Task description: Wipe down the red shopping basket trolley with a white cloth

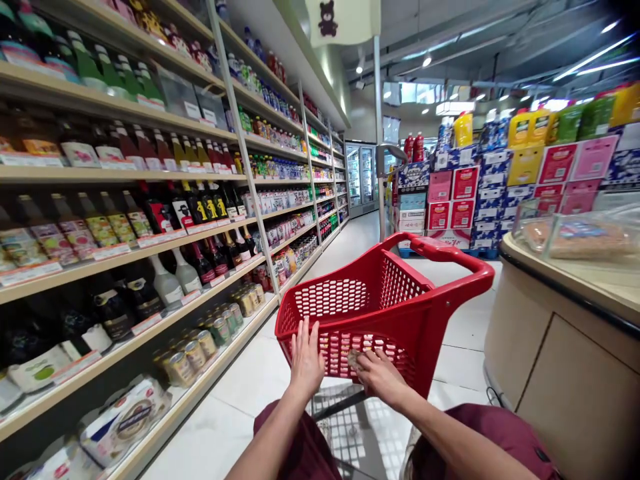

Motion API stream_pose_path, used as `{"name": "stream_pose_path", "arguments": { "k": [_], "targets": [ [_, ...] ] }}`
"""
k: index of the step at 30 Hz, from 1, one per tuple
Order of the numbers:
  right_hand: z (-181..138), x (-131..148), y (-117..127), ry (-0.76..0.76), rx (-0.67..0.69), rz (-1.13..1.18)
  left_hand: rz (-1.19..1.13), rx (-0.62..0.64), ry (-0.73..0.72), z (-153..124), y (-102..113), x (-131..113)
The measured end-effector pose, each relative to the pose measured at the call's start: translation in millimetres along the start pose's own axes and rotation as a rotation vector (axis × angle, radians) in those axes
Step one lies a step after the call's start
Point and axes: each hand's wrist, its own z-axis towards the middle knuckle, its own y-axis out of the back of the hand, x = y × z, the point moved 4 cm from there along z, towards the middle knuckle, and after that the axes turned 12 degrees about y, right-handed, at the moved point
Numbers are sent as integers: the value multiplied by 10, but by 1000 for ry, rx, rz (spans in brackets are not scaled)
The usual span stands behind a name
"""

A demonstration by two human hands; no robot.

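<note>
A red plastic shopping basket cart [425, 313] with a perforated wall and a raised handle [450, 257] stands in the aisle in front of me. My left hand [306, 360] lies flat against the basket's near wall, fingers stretched upward. My right hand [377, 375] rests against the same wall lower down, fingers curled, and whether they hold anything is not clear. Both forearms reach forward from dark red trousers.
Long shelves [150, 240] of bottles, jars and packets run along the left. A beige counter [560, 347] with wrapped goods stands at the right. Stacked cartons and juice bottles [500, 180] fill the back right. The white tiled aisle [350, 240] leads to fridges far ahead.
</note>
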Motion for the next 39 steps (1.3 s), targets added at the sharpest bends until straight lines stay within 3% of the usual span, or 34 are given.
{"name": "stream_pose_path", "arguments": {
  "k": [5,10,14,16,20,25,30,36,39],
  "targets": [
    [-164,-263,247,-220,-182,-62,30,-19,-47,31,-42,-210],
    [-350,-280,189,-171,-54,-10,84,26,-132,41,-79,-461],
    [-463,-393,320,-312,-199,-43,104,34,-127,57,-108,-634],
    [-545,-443,357,-357,-182,-53,103,51,-147,43,-142,-724],
    [-735,-471,338,-295,1,7,104,105,-183,-17,-233,-843],
    [-771,-621,526,-411,-180,-102,103,98,-132,-35,-274,-894],
    [-821,-623,514,-378,-31,-89,136,125,-110,-22,-272,-900],
    [-982,-997,995,-472,-311,-265,133,87,-155,-27,-270,-1106],
    [-1128,-935,911,-384,-192,-210,123,116,-195,-29,-272,-1239]
  ]
}}
